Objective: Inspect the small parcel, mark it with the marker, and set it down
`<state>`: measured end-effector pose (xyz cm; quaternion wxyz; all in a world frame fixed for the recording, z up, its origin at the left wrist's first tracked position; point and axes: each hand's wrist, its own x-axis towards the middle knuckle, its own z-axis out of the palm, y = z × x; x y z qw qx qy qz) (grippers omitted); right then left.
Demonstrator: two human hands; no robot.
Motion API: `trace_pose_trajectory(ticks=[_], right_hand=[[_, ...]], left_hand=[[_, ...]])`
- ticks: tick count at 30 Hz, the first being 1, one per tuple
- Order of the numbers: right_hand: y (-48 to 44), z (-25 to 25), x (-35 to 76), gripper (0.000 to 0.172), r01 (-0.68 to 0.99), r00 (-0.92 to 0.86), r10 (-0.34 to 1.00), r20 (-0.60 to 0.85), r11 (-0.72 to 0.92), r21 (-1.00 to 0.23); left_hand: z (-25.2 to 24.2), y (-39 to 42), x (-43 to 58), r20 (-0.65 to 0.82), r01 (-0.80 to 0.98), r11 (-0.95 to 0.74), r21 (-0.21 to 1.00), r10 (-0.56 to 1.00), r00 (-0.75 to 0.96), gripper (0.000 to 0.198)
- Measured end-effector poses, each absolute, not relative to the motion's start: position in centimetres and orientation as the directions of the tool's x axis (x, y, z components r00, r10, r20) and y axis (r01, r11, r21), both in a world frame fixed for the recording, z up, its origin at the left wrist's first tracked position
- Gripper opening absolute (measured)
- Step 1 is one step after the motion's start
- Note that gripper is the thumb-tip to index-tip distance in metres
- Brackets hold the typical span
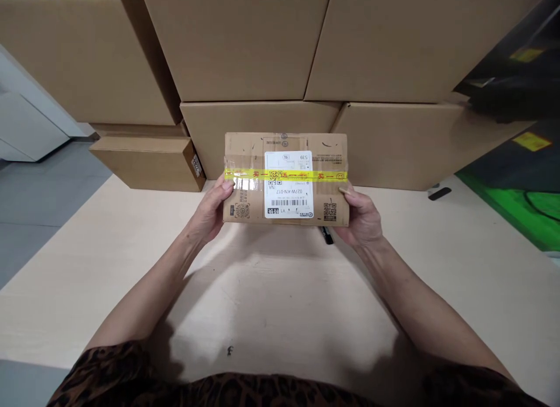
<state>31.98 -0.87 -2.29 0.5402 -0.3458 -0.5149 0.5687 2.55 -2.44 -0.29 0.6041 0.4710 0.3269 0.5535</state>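
Note:
Between my two hands is a small brown cardboard box point(245, 153), held up over the table in front of the larger boxes. A yellow strip of tape with red characters point(247, 175) runs across its face, over a white shipping label point(289, 209) whose print is upside down to me. My left hand point(212, 206) grips the box's left side, thumb on the face and fingers mostly hidden behind. On the right side my right hand point(363, 216) holds it the same way. Below the box, near my right hand, a black marker-like object point(326, 236) lies partly hidden.
Large cardboard boxes point(245, 45) are stacked along the back of the pale table point(262, 302). A flatter carton point(144, 162) stands at the left. At the right lies a small black object point(440, 193), near the table edge beside a green surface point(511, 211).

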Motion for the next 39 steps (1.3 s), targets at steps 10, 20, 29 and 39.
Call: trace_pose_trajectory(ticks=[10, 20, 29, 39], right_hand=[[-1.5, -1.5, 31.6, 0.086, -0.298, -0.239, 0.96, 0.144, 0.069, -0.952], [-1.4, -1.5, 31.5, 0.091, -0.297, -0.196, 0.973, 0.12, 0.058, -0.953], [-1.2, -2.0, 31.7, 0.088, -0.261, -0.216, 0.964, 0.155, 0.096, -0.96], [-1.5, -1.9, 31.2, 0.076, -0.416, -0.165, 0.98, 0.107, 0.029, -0.909]], left_hand=[[0.1, -2.1, 1.9, 0.099, -0.388, -0.028, 0.921, 0.982, 0.164, 0.069], [0.4, -2.3, 2.2, 0.113, -0.389, -0.056, 0.92, 0.986, 0.126, 0.043], [0.0, -2.1, 1.9, 0.117, -0.391, -0.064, 0.918, 0.987, 0.114, 0.041], [0.0, -1.8, 2.1, 0.132, -0.444, -0.073, 0.893, 0.986, 0.102, 0.04]])
